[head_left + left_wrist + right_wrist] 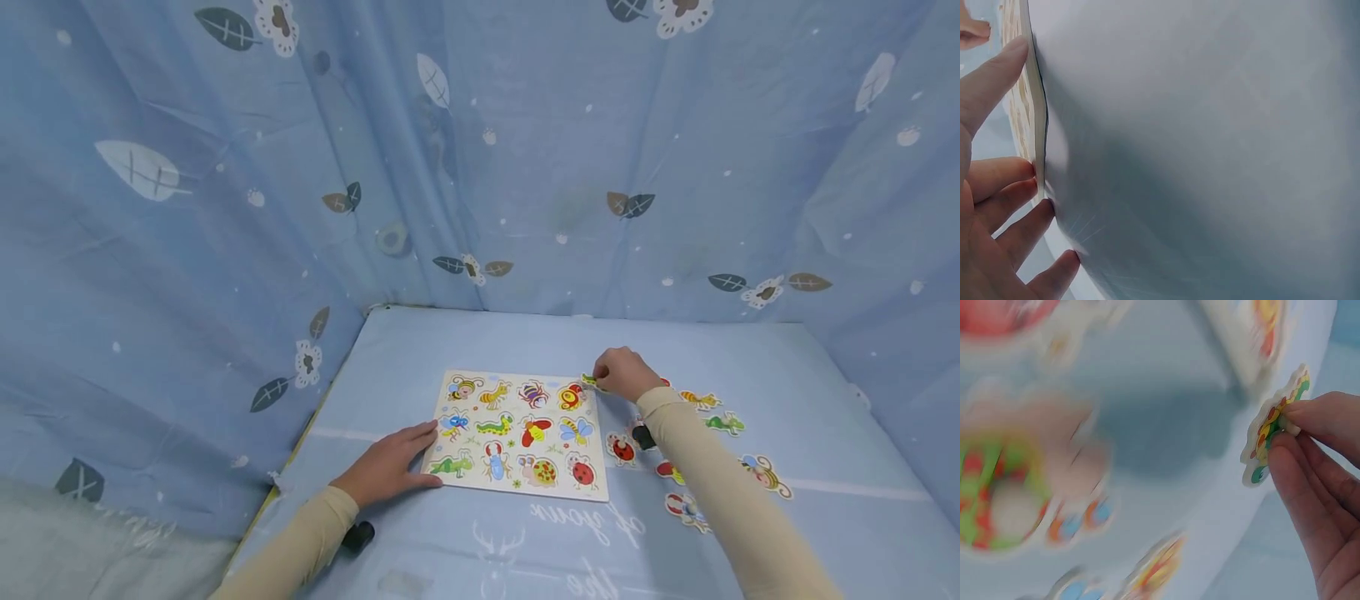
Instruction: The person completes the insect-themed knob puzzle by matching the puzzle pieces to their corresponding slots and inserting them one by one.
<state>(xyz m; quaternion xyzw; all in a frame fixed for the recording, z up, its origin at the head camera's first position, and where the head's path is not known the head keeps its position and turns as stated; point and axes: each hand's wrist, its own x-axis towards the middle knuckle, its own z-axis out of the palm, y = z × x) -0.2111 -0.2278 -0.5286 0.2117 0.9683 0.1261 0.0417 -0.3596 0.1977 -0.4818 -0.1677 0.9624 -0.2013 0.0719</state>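
Note:
A flat insect puzzle board [442, 450] with printed bugs lies on the table. My left hand [393, 462] rests at its left side, thumb on the near corner and fingers stretched along the edge [1036, 112]. Above the board's far right corner, my right hand [624, 372] pinches a green and yellow caterpillar piece [1275, 425] by its small knob, between thumb and fingertips. In the right wrist view the piece is tilted and raised off the tabletop.
Loose pieces lie right of the board: a ladybug [621, 448], a beetle [686, 510], a bee [765, 475], a grasshopper [723, 422] and a yellow-orange insect [700, 400]. The right forearm hides others partly. A blue patterned curtain [540, 167] hangs behind the table.

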